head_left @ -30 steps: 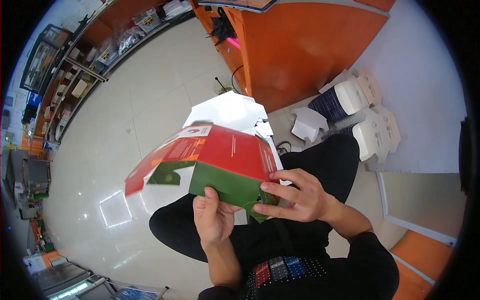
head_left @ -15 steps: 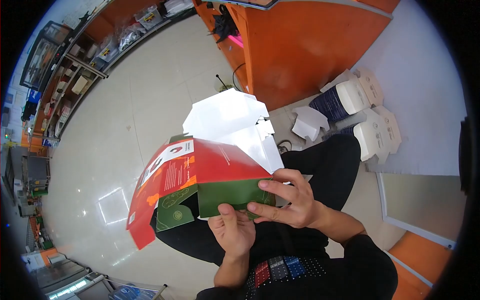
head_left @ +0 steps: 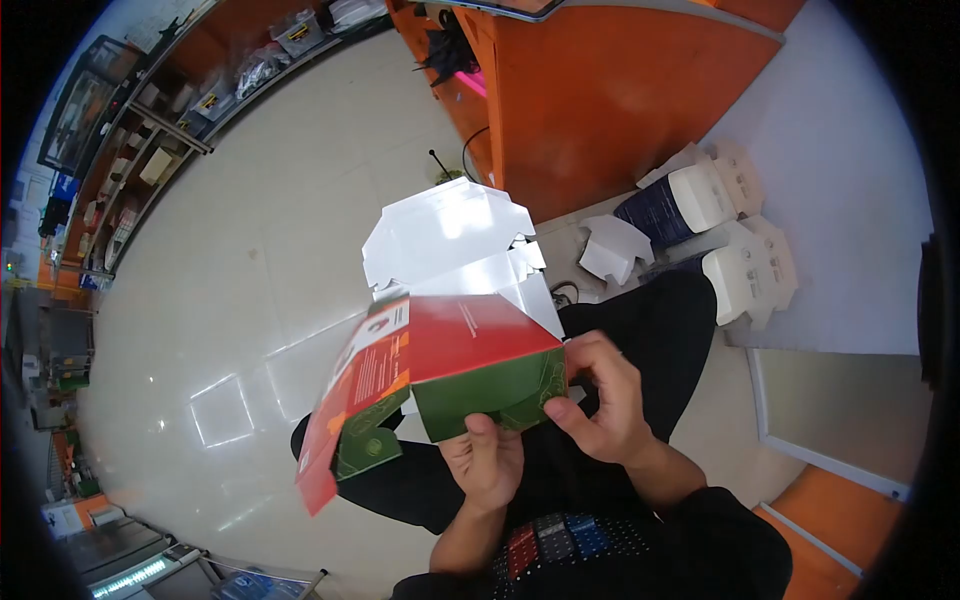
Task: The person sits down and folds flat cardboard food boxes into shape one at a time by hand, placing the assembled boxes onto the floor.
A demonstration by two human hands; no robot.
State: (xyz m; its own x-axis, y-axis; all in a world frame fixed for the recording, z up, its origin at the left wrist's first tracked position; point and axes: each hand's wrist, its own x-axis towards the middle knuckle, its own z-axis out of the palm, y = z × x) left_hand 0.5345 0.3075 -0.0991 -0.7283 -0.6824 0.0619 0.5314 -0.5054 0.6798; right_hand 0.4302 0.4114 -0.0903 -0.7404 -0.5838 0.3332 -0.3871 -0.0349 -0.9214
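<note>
A partly folded cardboard box (head_left: 470,340) lies over my lap, red and green outside, its white inner panels standing up at the far side. Its left red panel, printed with orange shapes and text, hangs outward with a loose green tab (head_left: 370,452) beneath. My left hand (head_left: 485,465) pinches the near green edge, thumb on the outside and the other fingers mostly hidden behind. At the right green corner, my right hand (head_left: 612,405) grips between thumb and bent fingers.
Stacks of flattened cartons (head_left: 705,200) stand against the white wall at right, with a loose white carton piece (head_left: 612,248) beside them. An orange desk (head_left: 600,100) rises ahead. Shelves with boxes and bags (head_left: 150,140) line the upper left over a tiled floor (head_left: 250,250).
The box has turned and its left red panel has swung inward to the right. My right hand has shifted from the green panel's face to its right corner.
</note>
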